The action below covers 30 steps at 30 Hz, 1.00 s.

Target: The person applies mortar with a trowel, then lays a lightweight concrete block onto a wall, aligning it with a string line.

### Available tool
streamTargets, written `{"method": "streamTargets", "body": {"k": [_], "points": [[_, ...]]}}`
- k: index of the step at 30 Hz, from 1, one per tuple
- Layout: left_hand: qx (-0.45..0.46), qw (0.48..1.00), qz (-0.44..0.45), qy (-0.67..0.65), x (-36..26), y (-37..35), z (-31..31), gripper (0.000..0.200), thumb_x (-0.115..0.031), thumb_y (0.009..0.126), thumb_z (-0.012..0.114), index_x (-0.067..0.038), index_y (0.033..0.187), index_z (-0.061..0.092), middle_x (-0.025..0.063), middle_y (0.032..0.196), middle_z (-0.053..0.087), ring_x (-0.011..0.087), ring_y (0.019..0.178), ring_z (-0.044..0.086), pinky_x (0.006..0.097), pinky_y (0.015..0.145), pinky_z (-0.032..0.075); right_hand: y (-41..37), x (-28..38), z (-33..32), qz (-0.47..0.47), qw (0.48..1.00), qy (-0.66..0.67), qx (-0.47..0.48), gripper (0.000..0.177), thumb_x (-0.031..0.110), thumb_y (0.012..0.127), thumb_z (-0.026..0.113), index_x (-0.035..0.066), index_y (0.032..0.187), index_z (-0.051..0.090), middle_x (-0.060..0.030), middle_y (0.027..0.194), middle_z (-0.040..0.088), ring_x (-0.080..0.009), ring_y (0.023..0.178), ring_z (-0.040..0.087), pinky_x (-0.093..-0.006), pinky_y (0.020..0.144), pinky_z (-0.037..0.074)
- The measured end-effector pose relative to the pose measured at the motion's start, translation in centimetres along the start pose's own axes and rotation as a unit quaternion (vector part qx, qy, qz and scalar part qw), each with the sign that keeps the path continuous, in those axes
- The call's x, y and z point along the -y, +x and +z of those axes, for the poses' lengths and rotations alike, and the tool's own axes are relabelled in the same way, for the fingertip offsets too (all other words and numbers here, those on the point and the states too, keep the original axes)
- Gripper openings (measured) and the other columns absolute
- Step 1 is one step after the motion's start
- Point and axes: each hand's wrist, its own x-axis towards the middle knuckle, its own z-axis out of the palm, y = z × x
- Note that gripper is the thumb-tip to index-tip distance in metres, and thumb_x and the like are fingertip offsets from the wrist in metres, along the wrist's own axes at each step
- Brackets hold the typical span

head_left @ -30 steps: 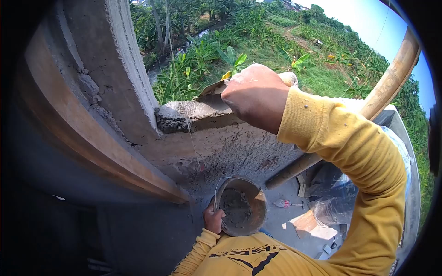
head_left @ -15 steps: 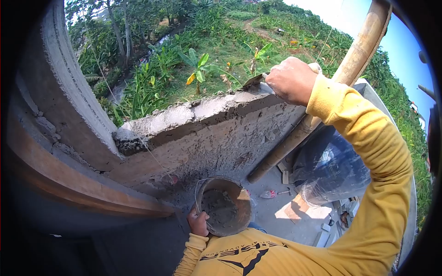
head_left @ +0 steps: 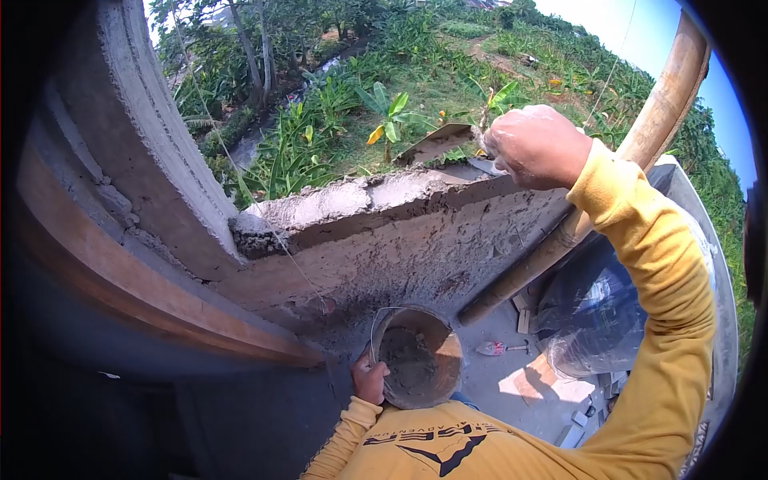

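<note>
My right hand (head_left: 538, 148) is closed around the handle of a trowel (head_left: 436, 144), whose blade is tilted just above the top of a low wall (head_left: 384, 240). Wet grey mortar (head_left: 344, 200) covers the wall's top edge. Near my body, my left hand (head_left: 370, 379) grips the rim of a bucket (head_left: 448, 364). Grey mortar (head_left: 406, 360) lies inside it.
A bamboo pole (head_left: 520, 276) leans across the wall on the right, beside a dark plastic-wrapped drum (head_left: 588, 312). A thin string (head_left: 296, 264) runs down in front of the wall. A concrete column (head_left: 172, 136) stands left; a small bottle (head_left: 491, 349) lies on the floor.
The trowel blade has lifted and tilted up, showing more of its face above the wall. The whole view has shifted, so the wall and bucket appear farther right. My left hand keeps its hold.
</note>
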Motion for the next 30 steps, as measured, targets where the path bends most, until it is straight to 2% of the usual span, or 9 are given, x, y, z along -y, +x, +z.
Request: {"method": "streamTargets", "body": {"k": [2, 8, 11, 12, 15, 19, 21, 26, 30], "points": [[0.003, 1.0, 0.0, 0.001, 0.0, -0.3, 0.2, 0.047, 0.001, 0.078, 0.056, 0.004, 0.121, 0.074, 0.0026, 0.099, 0.072, 0.0103, 0.081, 0.059, 0.0258, 0.072, 0.051, -1.4, 0.1, 0.3, 0.012, 0.995, 0.0, -0.098, 0.01, 0.011, 0.083, 0.069, 0.001, 0.087, 0.068, -0.0185, 0.085, 0.071, -0.0407, 0.084, 0.072, -0.0503, 0.075, 0.058], [0.042, 0.996, 0.02, 0.07, -1.1, -0.8, 1.1, 0.049, 0.001, 0.081, 0.057, 0.005, 0.128, 0.069, 0.0017, 0.104, 0.07, 0.0074, 0.081, 0.057, 0.0245, 0.074, 0.05, -12.6, 2.6, -0.7, 0.093, 0.964, 0.188, -0.163, 0.029, 0.017, 0.094, 0.071, -0.001, 0.116, 0.071, -0.022, 0.105, 0.072, -0.043, 0.104, 0.067, -0.0494, 0.092, 0.053], [0.035, 0.995, 0.019, 0.096, -0.8, -1.0, 2.0, 0.047, -0.001, 0.081, 0.058, 0.006, 0.126, 0.07, 0.003, 0.104, 0.071, 0.0082, 0.082, 0.058, 0.0255, 0.074, 0.051, -17.3, 6.6, 0.3, 0.126, 0.928, 0.346, 0.063, 0.027, 0.018, 0.09, 0.074, 0.0, 0.109, 0.072, -0.0175, 0.096, 0.071, -0.0412, 0.088, 0.069, -0.0471, 0.077, 0.056], [0.026, 0.995, 0.019, 0.099, -0.7, -1.1, 2.5, 0.045, -0.002, 0.08, 0.058, 0.007, 0.123, 0.071, 0.0041, 0.102, 0.072, 0.0095, 0.082, 0.059, 0.0269, 0.075, 0.052, -19.5, 8.9, 4.0, 0.102, 0.932, 0.348, -0.008, 0.025, 0.02, 0.088, 0.075, 0.002, 0.106, 0.072, -0.0147, 0.09, 0.069, -0.0385, 0.085, 0.069, -0.0465, 0.073, 0.055], [0.044, 0.991, 0.035, 0.125, -1.1, -1.6, 4.6, 0.046, -0.004, 0.08, 0.06, 0.008, 0.123, 0.071, 0.0095, 0.107, 0.075, 0.014, 0.091, 0.064, 0.0297, 0.083, 0.053, -23.1, 14.9, 12.7, 0.069, 0.952, 0.293, 0.049, 0.019, 0.023, 0.084, 0.078, 0.009, 0.095, 0.07, -0.0098, 0.083, 0.066, -0.0294, 0.077, 0.071, -0.0421, 0.064, 0.057], [0.103, 0.959, 0.152, 0.217, -0.7, -2.7, 7.3, 0.051, -0.003, 0.079, 0.061, 0.009, 0.128, 0.068, 0.0183, 0.121, 0.075, 0.0218, 0.11, 0.068, 0.0328, 0.099, 0.052, -23.6, 23.4, 23.1, 0.147, 0.959, 0.229, 0.077, 0.016, 0.021, 0.088, 0.071, 0.007, 0.094, 0.069, -0.0122, 0.089, 0.067, -0.0306, 0.078, 0.073, -0.0438, 0.065, 0.057], [0.11, 0.963, 0.118, 0.217, -0.7, -3.4, 7.9, 0.056, -0.003, 0.077, 0.062, 0.009, 0.132, 0.066, 0.0217, 0.131, 0.072, 0.0253, 0.121, 0.066, 0.0333, 0.107, 0.048, -24.9, 27.4, 26.6, 0.131, 0.938, 0.308, 0.097, 0.018, 0.024, 0.09, 0.069, 0.006, 0.094, 0.069, -0.0166, 0.088, 0.071, -0.0334, 0.077, 0.074, -0.0452, 0.065, 0.058], [0.101, 0.97, 0.12, 0.184, 0.1, -4.8, 9.0, 0.059, -0.004, 0.077, 0.061, 0.011, 0.134, 0.064, 0.0221, 0.135, 0.07, 0.0249, 0.123, 0.065, 0.0332, 0.109, 0.046, -29.0, 25.2, 22.2, 0.085, 0.879, 0.405, 0.239, 0.026, 0.03, 0.095, 0.065, 0.004, 0.095, 0.069, -0.0217, 0.089, 0.073, -0.0388, 0.081, 0.075, -0.0492, 0.069, 0.058], [0.085, 0.966, 0.124, 0.209, 0.8, -4.8, 10.6, 0.062, 0.0, 0.073, 0.059, 0.014, 0.133, 0.064, 0.0192, 0.141, 0.067, 0.0228, 0.126, 0.063, 0.0305, 0.106, 0.047, -28.9, 23.8, 24.1, 0.113, 0.826, 0.513, 0.204, 0.03, 0.029, 0.096, 0.065, 0.002, 0.088, 0.072, -0.0228, 0.083, 0.073, -0.0419, 0.075, 0.074, -0.0533, 0.07, 0.059]]}}
